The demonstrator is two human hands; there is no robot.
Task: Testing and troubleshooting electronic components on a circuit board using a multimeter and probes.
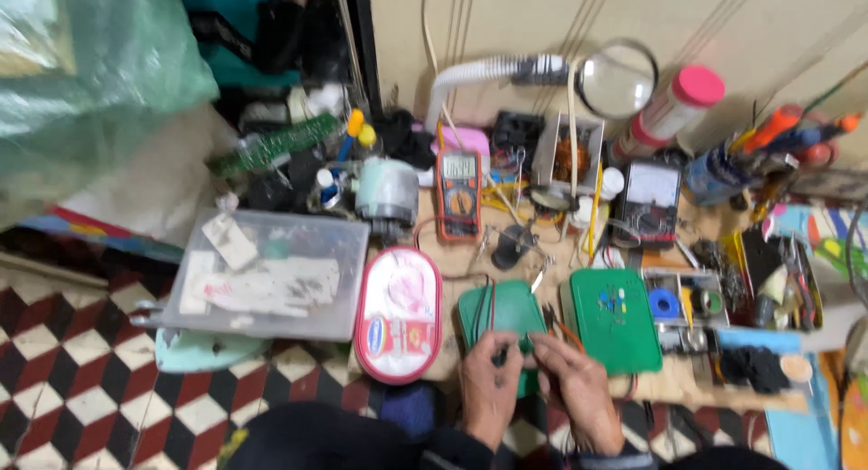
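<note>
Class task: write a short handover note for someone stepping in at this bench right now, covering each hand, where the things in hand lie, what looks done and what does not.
Left hand: pinching a small dark part against the near edge of the green case.
Right hand: fingertips meet the left hand's at the same spot; what it grips is too small to tell.
Things: a red wire runs across the case. Green board lies to the right, pink oval tin to the left, orange multimeter behind.
Done: case and wire are in hand.
Left: the multimeter lies untouched.
</note>
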